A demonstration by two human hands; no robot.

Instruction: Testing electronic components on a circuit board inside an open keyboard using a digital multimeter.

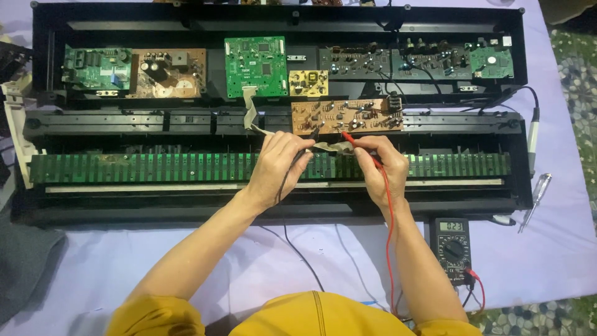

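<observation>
My left hand (278,168) grips a black test probe (309,142), its tip pointing up at the brown circuit board (346,116). A black lead runs down from it across the table. My right hand (382,167) pinches a red test probe (356,140); its tip also points at the lower edge of that brown board. The red lead (390,236) trails along my right forearm. Both leads go to a black multimeter (452,249) with a lit display beside my right forearm. A grey ribbon cable (252,111) lies between the hands and the boards.
The black opened keyboard chassis (43,50) holds several green and brown circuit boards and a long green contact strip (137,167). A screwdriver (535,200) and a soldering iron (533,134) lie at the right on the lilac cloth (124,261). Grey fabric (25,261) sits at left.
</observation>
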